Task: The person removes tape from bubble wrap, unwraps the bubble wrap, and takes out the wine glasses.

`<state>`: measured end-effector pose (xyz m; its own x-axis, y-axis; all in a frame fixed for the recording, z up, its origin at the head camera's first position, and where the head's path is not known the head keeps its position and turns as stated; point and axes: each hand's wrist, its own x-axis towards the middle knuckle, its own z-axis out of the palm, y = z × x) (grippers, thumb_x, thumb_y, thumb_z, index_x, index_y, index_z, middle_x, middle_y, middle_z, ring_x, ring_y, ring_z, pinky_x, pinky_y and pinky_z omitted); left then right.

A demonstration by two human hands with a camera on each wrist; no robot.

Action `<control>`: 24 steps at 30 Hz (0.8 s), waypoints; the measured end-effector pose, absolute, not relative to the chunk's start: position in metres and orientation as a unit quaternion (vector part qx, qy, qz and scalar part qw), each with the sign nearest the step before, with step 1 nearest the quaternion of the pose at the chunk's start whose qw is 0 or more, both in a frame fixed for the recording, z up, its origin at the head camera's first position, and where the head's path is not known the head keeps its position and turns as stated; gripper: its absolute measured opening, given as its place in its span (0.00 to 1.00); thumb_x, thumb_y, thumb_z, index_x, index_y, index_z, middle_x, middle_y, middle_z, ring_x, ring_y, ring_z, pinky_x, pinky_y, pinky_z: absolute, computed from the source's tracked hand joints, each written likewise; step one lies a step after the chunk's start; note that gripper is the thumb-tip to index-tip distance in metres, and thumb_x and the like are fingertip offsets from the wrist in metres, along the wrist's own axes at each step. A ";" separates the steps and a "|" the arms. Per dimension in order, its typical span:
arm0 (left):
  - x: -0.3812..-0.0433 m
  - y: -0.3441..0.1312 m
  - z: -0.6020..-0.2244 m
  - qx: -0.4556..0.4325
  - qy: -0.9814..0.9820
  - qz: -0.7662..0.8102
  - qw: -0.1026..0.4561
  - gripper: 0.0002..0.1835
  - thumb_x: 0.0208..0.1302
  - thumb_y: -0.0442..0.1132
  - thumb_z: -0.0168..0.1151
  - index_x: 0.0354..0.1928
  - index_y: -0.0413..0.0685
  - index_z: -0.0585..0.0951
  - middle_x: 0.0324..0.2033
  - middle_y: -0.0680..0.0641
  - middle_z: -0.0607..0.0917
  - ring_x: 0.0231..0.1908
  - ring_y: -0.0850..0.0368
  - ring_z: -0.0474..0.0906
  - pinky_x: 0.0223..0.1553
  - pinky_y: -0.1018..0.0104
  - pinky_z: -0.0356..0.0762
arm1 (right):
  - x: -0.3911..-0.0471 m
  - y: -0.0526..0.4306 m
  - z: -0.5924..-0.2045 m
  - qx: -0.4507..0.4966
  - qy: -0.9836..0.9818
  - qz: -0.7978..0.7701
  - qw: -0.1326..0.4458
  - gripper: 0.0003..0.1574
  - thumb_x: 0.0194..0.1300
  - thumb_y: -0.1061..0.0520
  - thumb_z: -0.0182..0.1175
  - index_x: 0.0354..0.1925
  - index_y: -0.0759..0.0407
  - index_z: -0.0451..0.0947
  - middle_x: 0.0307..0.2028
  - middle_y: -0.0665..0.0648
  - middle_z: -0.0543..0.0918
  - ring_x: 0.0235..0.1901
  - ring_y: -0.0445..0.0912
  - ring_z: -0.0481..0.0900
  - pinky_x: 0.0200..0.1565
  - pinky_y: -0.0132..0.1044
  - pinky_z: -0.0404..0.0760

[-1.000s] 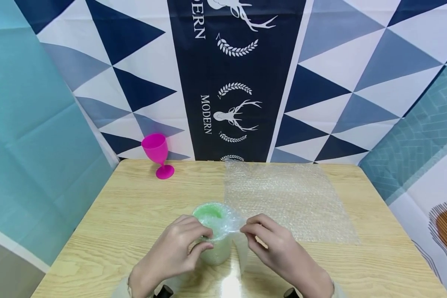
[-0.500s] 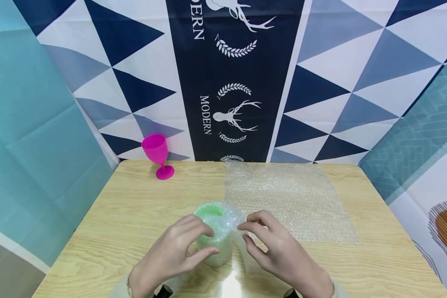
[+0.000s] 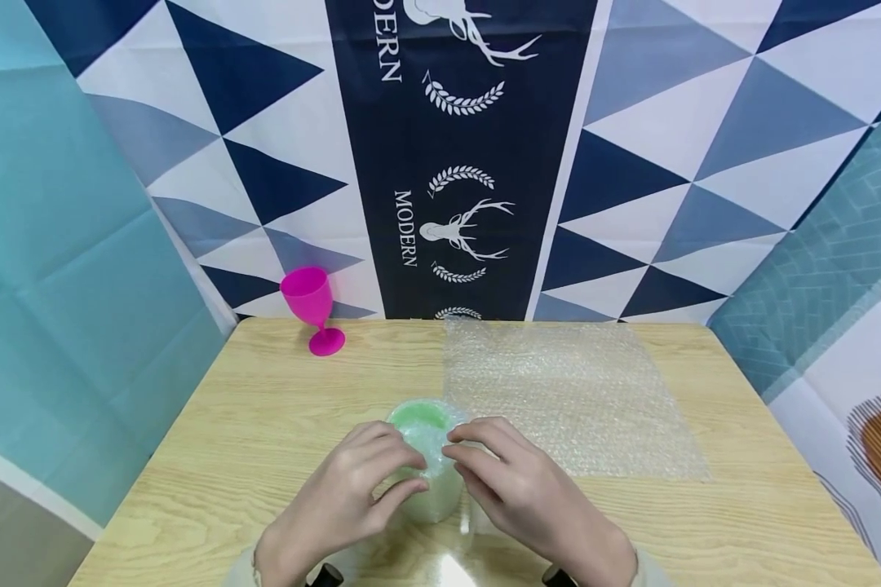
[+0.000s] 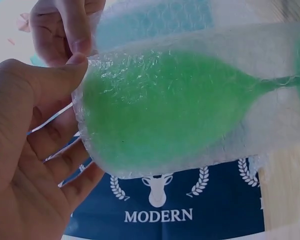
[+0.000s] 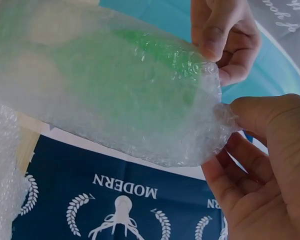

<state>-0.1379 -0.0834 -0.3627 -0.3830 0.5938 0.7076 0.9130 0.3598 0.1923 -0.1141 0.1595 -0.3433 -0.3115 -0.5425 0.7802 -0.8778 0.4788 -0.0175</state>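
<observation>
A green goblet (image 4: 165, 105) stands upright near the front of the table, wrapped all round in clear bubble wrap (image 5: 162, 150). Its bowl and stem show through the wrap in the left wrist view. At the near left of the top edge, my left hand (image 3: 360, 489) pinches the wrap between thumb and fingers. My right hand (image 3: 521, 489) is at the right side of the same edge. In the right wrist view its thumb (image 5: 255, 110) and fingers pinch a gathered bit of the wrap at the goblet's mouth.
A flat sheet of bubble wrap (image 3: 558, 395) lies at the back right of the wooden table (image 3: 250, 416). At the back left stands a bright pink goblet (image 3: 310, 302). Patterned cloth (image 3: 462, 147) hangs behind the table.
My right hand parted its fingers, moved left toward the goblet's mouth and brought thumb and fingers together on the wrap there. The flap sticking out right is folded in. My left hand stays nearly still.
</observation>
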 end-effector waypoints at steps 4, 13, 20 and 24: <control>-0.137 -0.081 -0.363 -0.469 -0.780 -0.286 0.300 0.10 0.60 0.42 0.75 0.42 0.52 0.85 0.38 0.58 0.86 0.43 0.61 0.80 0.52 0.69 0.77 | -0.114 0.159 -0.342 0.451 -0.781 0.218 0.372 0.17 0.79 0.60 0.49 0.42 0.63 0.85 0.46 0.57 0.85 0.45 0.49 0.85 0.48 0.33 0.87; -0.130 -0.061 -0.368 -0.462 -0.763 -0.298 0.341 0.16 0.60 0.43 0.76 0.48 0.46 0.84 0.47 0.49 0.83 0.45 0.57 0.80 0.50 0.71 0.82 | -0.114 0.156 -0.341 0.424 -0.797 0.216 0.371 0.17 0.79 0.58 0.51 0.41 0.62 0.86 0.43 0.56 0.86 0.43 0.47 0.85 0.45 0.30 0.87; -0.129 -0.062 -0.369 -0.455 -0.777 -0.287 0.326 0.10 0.67 0.40 0.70 0.48 0.50 0.85 0.48 0.51 0.84 0.41 0.61 0.82 0.47 0.73 0.83 | -0.115 0.159 -0.344 0.413 -0.799 0.222 0.376 0.17 0.78 0.58 0.50 0.41 0.61 0.85 0.43 0.56 0.84 0.42 0.46 0.84 0.44 0.28 0.86; -0.129 -0.064 -0.369 -0.457 -0.780 -0.289 0.315 0.12 0.63 0.38 0.73 0.48 0.50 0.85 0.48 0.52 0.83 0.40 0.62 0.81 0.46 0.75 0.82 | -0.116 0.160 -0.344 0.420 -0.791 0.232 0.380 0.17 0.78 0.59 0.51 0.39 0.62 0.85 0.42 0.55 0.84 0.41 0.47 0.83 0.44 0.29 0.85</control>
